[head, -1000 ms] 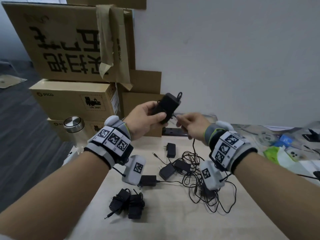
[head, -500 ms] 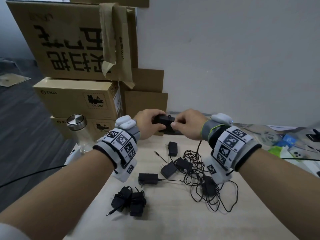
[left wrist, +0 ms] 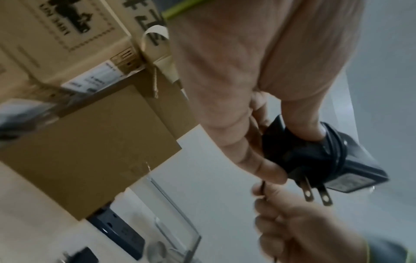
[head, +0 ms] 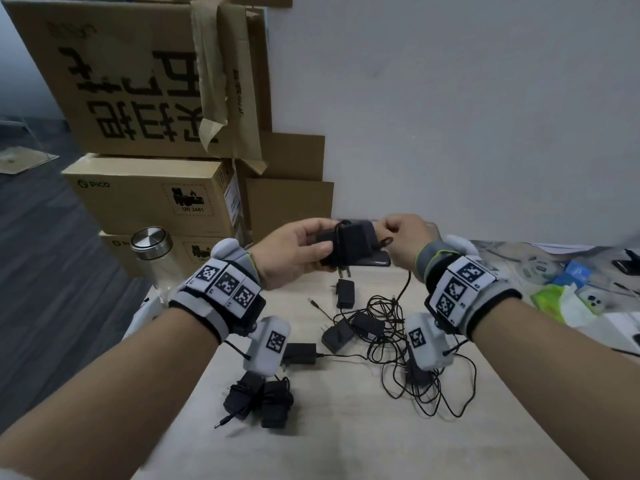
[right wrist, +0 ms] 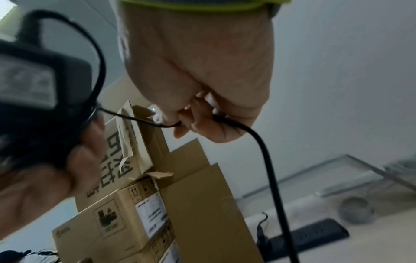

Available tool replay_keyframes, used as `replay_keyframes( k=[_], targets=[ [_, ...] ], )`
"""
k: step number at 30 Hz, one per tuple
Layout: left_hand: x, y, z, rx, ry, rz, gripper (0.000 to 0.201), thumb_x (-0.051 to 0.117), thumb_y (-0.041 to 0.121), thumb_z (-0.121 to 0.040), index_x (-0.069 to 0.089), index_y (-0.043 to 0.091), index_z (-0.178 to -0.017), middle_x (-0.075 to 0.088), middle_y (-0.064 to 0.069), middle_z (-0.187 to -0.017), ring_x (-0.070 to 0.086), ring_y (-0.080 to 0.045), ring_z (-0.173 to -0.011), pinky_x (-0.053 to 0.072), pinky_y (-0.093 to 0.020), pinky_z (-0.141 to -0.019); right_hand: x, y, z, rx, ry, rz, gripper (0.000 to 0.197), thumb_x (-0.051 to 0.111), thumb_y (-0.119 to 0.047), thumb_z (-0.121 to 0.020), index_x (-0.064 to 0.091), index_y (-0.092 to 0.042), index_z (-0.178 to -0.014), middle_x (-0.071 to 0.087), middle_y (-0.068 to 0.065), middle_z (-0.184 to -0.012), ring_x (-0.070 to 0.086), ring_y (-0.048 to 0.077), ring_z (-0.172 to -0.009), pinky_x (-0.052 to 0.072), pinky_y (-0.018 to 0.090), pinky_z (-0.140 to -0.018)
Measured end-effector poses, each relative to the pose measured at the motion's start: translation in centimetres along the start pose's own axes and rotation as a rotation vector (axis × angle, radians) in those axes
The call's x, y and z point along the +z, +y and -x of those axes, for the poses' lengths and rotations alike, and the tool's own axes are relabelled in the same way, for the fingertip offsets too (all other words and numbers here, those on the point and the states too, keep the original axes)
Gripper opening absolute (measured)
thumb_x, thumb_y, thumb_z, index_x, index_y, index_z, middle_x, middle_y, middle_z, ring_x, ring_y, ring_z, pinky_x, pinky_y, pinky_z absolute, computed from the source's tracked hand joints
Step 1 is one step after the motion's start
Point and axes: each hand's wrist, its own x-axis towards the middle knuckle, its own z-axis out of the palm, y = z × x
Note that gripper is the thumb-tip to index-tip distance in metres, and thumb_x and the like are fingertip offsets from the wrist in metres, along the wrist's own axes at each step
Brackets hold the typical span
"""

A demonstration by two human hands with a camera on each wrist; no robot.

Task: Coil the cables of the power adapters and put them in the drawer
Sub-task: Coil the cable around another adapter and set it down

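1. Black plastic power adapter point(head: 349, 245), held above the table point(head: 339, 441) between both hands. My left hand point(head: 294, 252) grips its body, thumb on the near face, fingers curled behind; prongs point down.
2. Cable point(right wrist: 265, 160), thin, black. A few turns already lie round the adapter's body. My right hand point(head: 403, 237) pinches the free run between thumb and curled fingers, just beside the adapter; the rest hangs down towards the tangle below.
3. Step in hand, as I judge it: winding this adapter's cable, partly done. The next move calls for carrying the pinched run round the body again, kept taut so that earlier turns do not slip, while the left thumb pins them.
4. Loose adapters point(head: 349, 332), several, uncoiled, cables tangled on the table beneath my right wrist. The hanging cable runs into this tangle; it may snag and need freeing.
5. Coiled adapters point(head: 258, 398), two, side by side near the table's front-left part, not yet stowed.
6. Drawer: not in view in any picture; I cannot say whether anything is in it.
7. Cardboard boxes point(head: 149, 199), stacked at left, closed; contents unseen.
8. Glass bottle point(head: 156, 261) with metal cap, by the boxes; looks empty, though I cannot be sure.
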Motion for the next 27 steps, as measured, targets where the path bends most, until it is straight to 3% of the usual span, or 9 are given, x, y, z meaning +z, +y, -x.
replay_keyframes(
  k=[2,5,7,9,12,15,19,23,27],
  targets=[
    [0.3,0.0,-0.3,0.028,0.050,0.102,0.036,0.059,0.005,-0.083,0.056,0.007,-0.119,0.061,-0.017,-0.115,0.063,-0.031,-0.103,0.054,-0.047,-0.090,1.2,0.5,0.6,0.024,-0.097,-0.075,0.028,0.055,-0.011,-0.091,0.053,-0.010,-0.063,0.037,-0.006,-0.045,0.033,0.011,-0.041,0.027,0.017,-0.035],
    [0.7,0.1,-0.7,0.062,0.205,0.132,0.027,0.063,0.003,-0.087,0.058,0.005,-0.113,0.067,-0.015,-0.105,0.069,-0.026,-0.094,0.060,-0.039,-0.078,2.7,0.9,1.3,0.028,-0.195,-0.032,0.037,0.053,-0.030,-0.094,0.057,-0.017,-0.060,0.044,-0.006,-0.055,0.039,0.012,-0.051,0.035,0.020,-0.048],
    [0.7,0.0,-0.9,0.060,0.376,-0.010,0.022,0.063,0.003,-0.088,0.062,0.008,-0.109,0.071,-0.012,-0.100,0.070,-0.024,-0.089,0.060,-0.036,-0.077,2.8,0.9,1.5,0.020,-0.243,0.112,0.039,0.049,-0.043,-0.095,0.064,-0.023,-0.066,0.050,-0.006,-0.058,0.046,0.013,-0.053,0.036,0.025,-0.055],
    [-0.1,-0.7,-1.3,0.047,0.542,-0.219,0.025,0.068,0.008,-0.087,0.065,0.010,-0.112,0.073,-0.009,-0.097,0.071,-0.022,-0.085,0.059,-0.041,-0.081,2.5,0.5,1.7,-0.038,-0.299,0.214,0.035,0.047,-0.041,-0.097,0.066,-0.024,-0.072,0.053,-0.006,-0.060,0.049,0.010,-0.054,0.034,0.025,-0.053],
    [-1.2,-1.6,-1.6,0.049,0.635,-0.542,0.032,0.074,0.019,-0.083,0.066,0.020,-0.114,0.072,0.000,-0.098,0.070,-0.018,-0.089,0.058,-0.043,-0.083,2.1,-0.9,2.0,-0.128,-0.361,0.392,0.028,0.049,-0.037,-0.096,0.068,-0.022,-0.082,0.054,-0.009,-0.062,0.051,0.011,-0.060,0.034,0.024,-0.053],
    [-1.3,-1.5,-1.4,0.012,0.571,-0.873,0.036,0.073,0.021,-0.083,0.065,0.026,-0.118,0.069,0.007,-0.101,0.065,-0.013,-0.092,0.055,-0.037,-0.088,1.4,-2.3,1.8,-0.167,-0.332,0.480,0.025,0.052,-0.037,-0.095,0.067,-0.022,-0.080,0.053,-0.007,-0.063,0.052,0.016,-0.065,0.034,0.024,-0.053],
    [-1.2,-1.2,-0.8,-0.043,0.351,-1.001,0.037,0.070,0.012,-0.084,0.064,0.031,-0.116,0.069,0.008,-0.102,0.064,-0.011,-0.094,0.053,-0.036,-0.091,0.2,-3.1,1.3,-0.194,-0.279,0.479,0.026,0.059,-0.039,-0.091,0.068,-0.019,-0.079,0.057,-0.002,-0.067,0.053,0.017,-0.067,0.040,0.027,-0.060],
    [-1.2,-0.9,0.0,-0.053,0.181,-0.898,0.040,0.069,0.006,-0.084,0.065,0.037,-0.109,0.069,0.012,-0.101,0.065,-0.004,-0.094,0.052,-0.030,-0.091,-0.9,-2.1,0.4,-0.163,-0.195,0.372,0.024,0.063,-0.040,-0.088,0.066,-0.021,-0.074,0.055,-0.005,-0.061,0.050,0.014,-0.061,0.038,0.026,-0.061],
    [-1.0,-0.8,0.6,-0.039,0.121,-0.658,0.040,0.066,0.001,-0.087,0.064,0.034,-0.109,0.070,0.006,-0.109,0.066,-0.012,-0.103,0.051,-0.032,-0.094,-0.8,-0.8,0.4,-0.086,-0.097,0.183,0.026,0.063,-0.037,-0.090,0.067,-0.018,-0.072,0.051,-0.004,-0.058,0.043,0.013,-0.055,0.035,0.014,-0.045]
  ],
)
